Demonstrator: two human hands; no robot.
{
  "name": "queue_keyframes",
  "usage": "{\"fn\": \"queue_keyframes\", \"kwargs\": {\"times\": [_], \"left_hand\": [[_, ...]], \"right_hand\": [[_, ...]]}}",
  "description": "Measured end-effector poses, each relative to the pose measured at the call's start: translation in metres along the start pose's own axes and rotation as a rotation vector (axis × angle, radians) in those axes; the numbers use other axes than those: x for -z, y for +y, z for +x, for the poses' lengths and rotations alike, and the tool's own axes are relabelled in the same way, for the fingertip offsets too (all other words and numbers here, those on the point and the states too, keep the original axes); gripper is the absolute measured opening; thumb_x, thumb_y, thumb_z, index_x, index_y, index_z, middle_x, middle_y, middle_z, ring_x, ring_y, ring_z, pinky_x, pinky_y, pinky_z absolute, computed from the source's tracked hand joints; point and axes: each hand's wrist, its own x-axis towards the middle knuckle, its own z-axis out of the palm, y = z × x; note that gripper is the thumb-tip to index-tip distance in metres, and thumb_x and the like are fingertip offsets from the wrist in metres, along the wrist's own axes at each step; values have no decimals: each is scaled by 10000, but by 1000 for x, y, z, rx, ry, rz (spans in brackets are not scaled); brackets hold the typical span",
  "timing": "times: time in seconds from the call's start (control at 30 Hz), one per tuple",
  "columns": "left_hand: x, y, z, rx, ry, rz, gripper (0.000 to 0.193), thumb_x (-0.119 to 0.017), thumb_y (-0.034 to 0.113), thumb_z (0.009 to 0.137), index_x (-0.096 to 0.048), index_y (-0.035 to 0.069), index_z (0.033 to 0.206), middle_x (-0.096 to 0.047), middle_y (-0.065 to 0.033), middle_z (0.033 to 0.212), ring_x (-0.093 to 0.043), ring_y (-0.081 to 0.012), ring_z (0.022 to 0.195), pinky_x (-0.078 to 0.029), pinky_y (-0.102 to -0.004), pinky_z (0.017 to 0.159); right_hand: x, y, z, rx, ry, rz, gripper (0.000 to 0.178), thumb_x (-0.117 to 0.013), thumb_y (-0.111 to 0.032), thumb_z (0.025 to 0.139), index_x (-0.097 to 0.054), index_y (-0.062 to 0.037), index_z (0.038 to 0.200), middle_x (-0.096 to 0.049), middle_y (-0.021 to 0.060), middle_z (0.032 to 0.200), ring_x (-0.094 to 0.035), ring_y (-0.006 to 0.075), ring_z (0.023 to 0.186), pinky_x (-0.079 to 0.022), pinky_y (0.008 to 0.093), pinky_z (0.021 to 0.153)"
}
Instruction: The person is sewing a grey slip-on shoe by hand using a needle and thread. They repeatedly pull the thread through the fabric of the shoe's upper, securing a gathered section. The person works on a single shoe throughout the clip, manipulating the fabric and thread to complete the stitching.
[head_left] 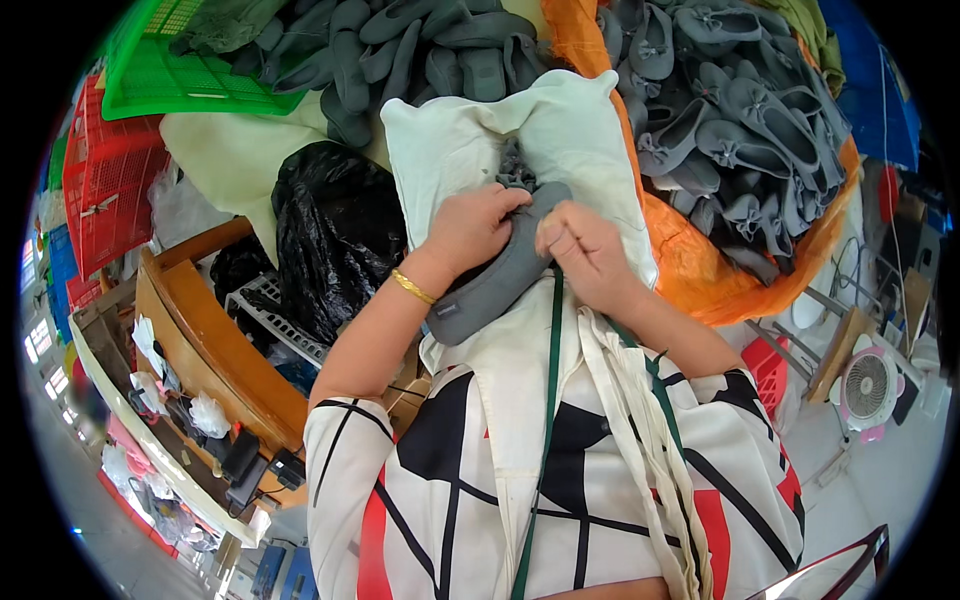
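Glasses rim [881,551]; grey shoe [488,300] partly over white cushion [585,125], L hand [476,230] & R hand [592,256] closed on shoe, prob. for steadiness.

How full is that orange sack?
Full at its opening, where grey shoes lie heaped; the orange sack hides how deep they go.

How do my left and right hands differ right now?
Your left hand has a gold bracelet at its wrist; your right hand has none. The left grips the gray shoe at its left side, the right at its right. The right looks more tightly curled than the left. Both hold the shoe.
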Motion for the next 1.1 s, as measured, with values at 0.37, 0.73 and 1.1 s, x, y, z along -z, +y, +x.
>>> {"fn": "queue_keyframes", "kwargs": {"times": [0.37, 0.73, 1.1], "left_hand": [[16, 44, 14, 415, -177, -115, 273, -690, 259, 850, -677, 1, 764, -645, -185, 722, -596, -321, 588, -462, -397, 564], [-2, 19, -11, 837, 20, -1331, 149, -722, 172, 909, -656, 51, 852, -647, -7, 797, -533, -58, 600, -406, -191, 497], [8, 34, -15, 607, -87, -662, 128, -657, 153, 950, -629, 52, 877, -607, 17, 712, -479, -24, 556, -387, -188, 471]], "right_hand": [[24, -6, 11, 517, 43, -498, 98, -725, -70, 803, -640, -42, 844, -529, 83, 678, -522, 269, 585, -440, 362, 528], [113, 11, -20, -501, 85, -257, 89, -607, -83, 934, -649, -6, 927, -654, 19, 841, -617, 87, 762, -482, 252, 694], [36, 11, 22, 112, -214, -744, 39, -680, -114, 823, -658, -94, 848, -578, 63, 789, -612, 245, 764, -489, 354, 637]]}}
